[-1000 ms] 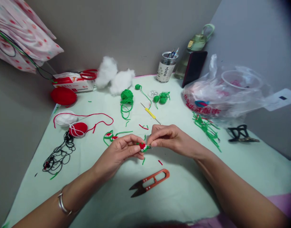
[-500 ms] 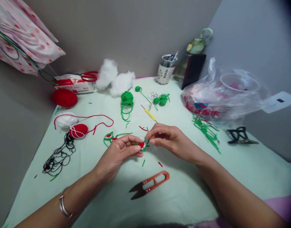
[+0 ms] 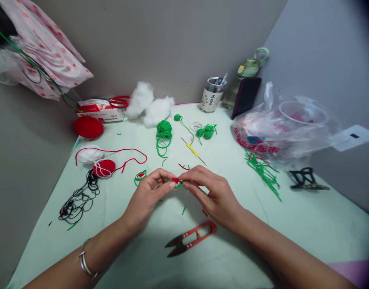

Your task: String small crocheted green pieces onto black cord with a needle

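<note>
Fingers (image 3: 166, 189) of my left hand (image 3: 146, 196) pinch the small red, white and green crocheted piece (image 3: 176, 182) above the surface (image 3: 136, 257), beyond the orange snips (image 3: 197, 234). At its right end, my right hand's (image 3: 216, 192) fingertips sit close together; I cannot tell whether they grip it.

Left hand (image 3: 151, 192) and right hand (image 3: 213, 193) both pinching, nearly touching; left forearm (image 3: 110, 233), right forearm (image 3: 280, 247) angled inward.

The snips (image 3: 197, 234) lie before the crocheted piece (image 3: 177, 183), the crochet hook (image 3: 192, 150) behind it, the bag (image 3: 259, 128) right.
</note>
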Tool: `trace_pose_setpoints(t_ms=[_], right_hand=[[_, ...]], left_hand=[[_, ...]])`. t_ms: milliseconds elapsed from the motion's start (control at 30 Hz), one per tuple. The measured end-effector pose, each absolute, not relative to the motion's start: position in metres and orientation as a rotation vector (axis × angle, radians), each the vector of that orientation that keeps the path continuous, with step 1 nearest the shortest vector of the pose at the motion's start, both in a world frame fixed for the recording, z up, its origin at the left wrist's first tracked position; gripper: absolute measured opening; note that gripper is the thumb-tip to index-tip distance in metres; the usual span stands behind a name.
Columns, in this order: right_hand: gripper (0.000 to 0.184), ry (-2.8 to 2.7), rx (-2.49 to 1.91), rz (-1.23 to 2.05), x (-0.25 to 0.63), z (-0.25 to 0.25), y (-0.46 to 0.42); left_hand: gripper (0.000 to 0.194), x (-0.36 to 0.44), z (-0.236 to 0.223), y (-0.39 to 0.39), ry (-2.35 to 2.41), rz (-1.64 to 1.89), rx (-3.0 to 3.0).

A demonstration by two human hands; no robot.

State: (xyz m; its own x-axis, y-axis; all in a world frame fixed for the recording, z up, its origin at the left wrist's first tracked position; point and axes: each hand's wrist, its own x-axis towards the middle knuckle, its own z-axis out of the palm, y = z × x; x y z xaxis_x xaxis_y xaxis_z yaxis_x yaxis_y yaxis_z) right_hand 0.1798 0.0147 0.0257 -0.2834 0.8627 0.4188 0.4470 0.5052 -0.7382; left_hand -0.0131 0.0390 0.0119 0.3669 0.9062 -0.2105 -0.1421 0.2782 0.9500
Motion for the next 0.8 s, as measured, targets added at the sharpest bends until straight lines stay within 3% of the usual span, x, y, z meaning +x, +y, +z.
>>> trace_pose_setpoints(t_ms=[200, 367, 533, 600, 733, 800], right_hand=[[0.011, -2.029, -1.069, 0.455, 0.175, 0.019, 0.013], [0.022, -2.247, -1.1, 0.23, 0.175, 0.019, 0.011], [0.017, -2.197, -0.986, 0.029, 0.169, 0.038, -0.001], [0.015, -2.112, -0.909, 0.256, 0.166, 0.049, -0.005], [0.013, -1.694, -0.958, 1.298, 0.182, 0.073, -0.006], [0.017, -1.501, -1.03, 1.391, 0.208, 0.082, -0.011]], left_hand=[[0.015, -0.011, 0.008, 0.036, 0.85, 0.842, 1.037], [0.015, -0.008, 0.008, 0.032, 0.871, 0.821, 1.071], [0.019, -0.003, 0.01, 0.03, 0.941, 0.771, 1.119], [0.02, -0.002, 0.012, 0.031, 0.982, 0.756, 1.142], [0.018, -0.007, 0.017, 0.038, 1.077, 0.822, 1.192], [0.019, -0.011, 0.018, 0.043, 1.107, 0.88, 1.21]])
